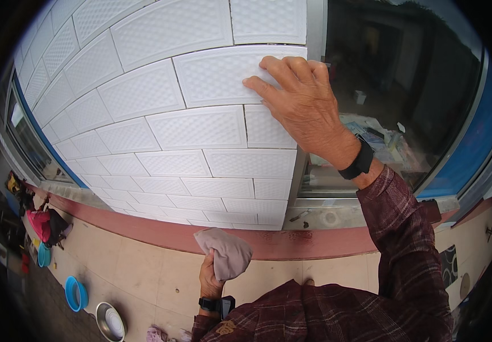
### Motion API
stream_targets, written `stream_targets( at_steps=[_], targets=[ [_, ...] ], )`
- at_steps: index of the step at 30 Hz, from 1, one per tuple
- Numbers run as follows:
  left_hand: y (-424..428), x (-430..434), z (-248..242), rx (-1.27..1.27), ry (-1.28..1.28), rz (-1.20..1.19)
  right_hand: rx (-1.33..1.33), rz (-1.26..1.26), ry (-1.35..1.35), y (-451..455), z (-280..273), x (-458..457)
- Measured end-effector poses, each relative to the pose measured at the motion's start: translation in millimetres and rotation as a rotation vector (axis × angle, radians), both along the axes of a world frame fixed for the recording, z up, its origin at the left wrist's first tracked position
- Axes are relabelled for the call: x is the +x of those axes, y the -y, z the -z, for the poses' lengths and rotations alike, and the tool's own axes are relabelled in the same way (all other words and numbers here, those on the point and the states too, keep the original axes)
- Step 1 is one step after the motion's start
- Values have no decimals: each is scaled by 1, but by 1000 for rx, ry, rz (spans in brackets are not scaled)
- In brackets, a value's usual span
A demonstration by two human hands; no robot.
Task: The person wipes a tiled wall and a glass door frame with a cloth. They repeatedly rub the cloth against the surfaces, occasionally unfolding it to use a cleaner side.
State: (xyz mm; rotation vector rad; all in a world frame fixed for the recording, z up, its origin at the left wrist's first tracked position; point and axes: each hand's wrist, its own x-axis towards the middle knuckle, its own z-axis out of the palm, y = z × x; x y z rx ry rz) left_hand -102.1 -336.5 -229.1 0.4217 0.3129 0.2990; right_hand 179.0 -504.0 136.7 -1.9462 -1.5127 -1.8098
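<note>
A folded mauve cloth (228,253) is gripped in my left hand (210,270), low in front of my body. My thumb presses on its near face. Higher up, my right hand (303,92) reaches to the white textured wall tiles (212,75), close to the window frame (314,25). Its fingers are bent and spread, with nothing visible in them. The fingertips lie over one tile, though firm contact is hard to judge. Both wrists wear dark bands.
A dark glass window (391,85) with a stone sill (331,219) stands at right. Below the wall runs a red ledge (164,239). A blue basin (76,293) and a metal basin (110,321) sit at lower left. Beyond them, a person in red (40,224) is bent low.
</note>
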Motion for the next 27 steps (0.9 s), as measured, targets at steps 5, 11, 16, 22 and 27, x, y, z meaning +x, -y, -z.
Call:
stream_targets(
  at_steps=[5, 11, 16, 22, 27],
  targets=[
    [-1, -3, 6, 142, 80, 13, 0, -10, 110, -10, -10, 6],
    [-4, -6, -8, 15, 55, -37, 1, -21, 128, -8, -10, 7],
    [-8, 6, -45, -68, -15, -137, 28, -65, 176, -10, -11, 9],
    [-41, 29, -142, 226, 190, -274, -80, -55, -37, -1, -5, 3],
    [-83, 58, -292, 958, 403, -874, -26, -351, -285, 57, 28, -11]
  ],
)
